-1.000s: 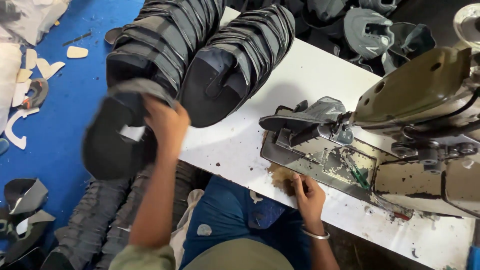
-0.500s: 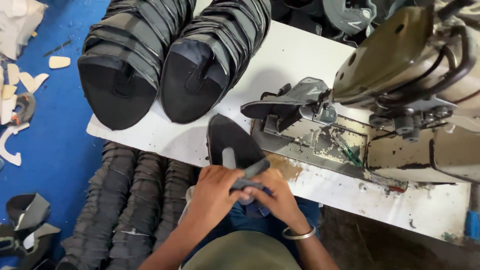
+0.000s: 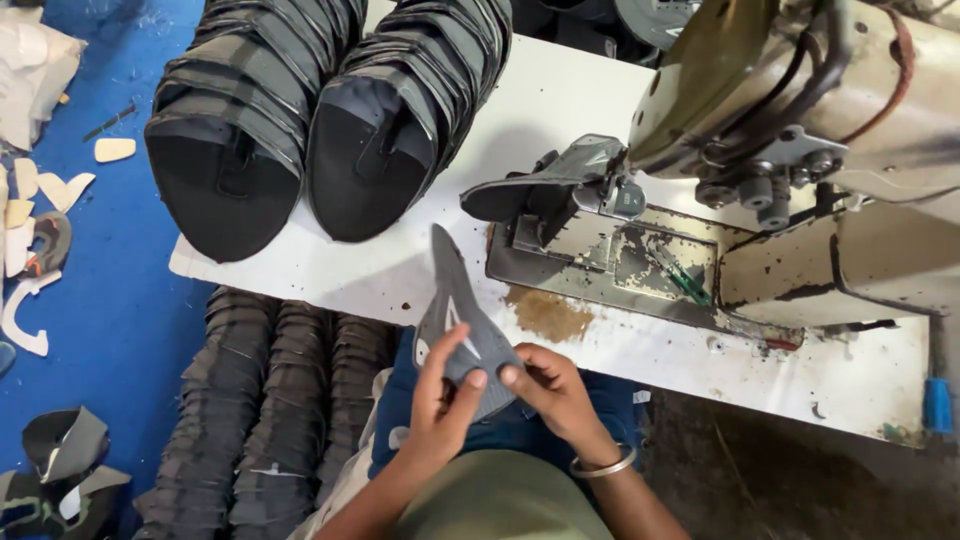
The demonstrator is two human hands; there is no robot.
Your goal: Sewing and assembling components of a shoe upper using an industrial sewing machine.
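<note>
Sewing machine (image 3: 800, 150) (worn), stacked uppers (image 3: 320, 120)

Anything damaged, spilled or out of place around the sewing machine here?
A brownish stain marks the white table in front of the sewing machine's plate, which looks worn and speckled. Pale offcuts lie scattered on the blue floor.

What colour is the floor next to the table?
Bright blue floor, seen in the head view, left of the white table.

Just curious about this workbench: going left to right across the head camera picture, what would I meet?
Pale scraps on the blue floor → two stacks of dark shoe pieces → grey piece held in both hands → sewing machine.
</note>
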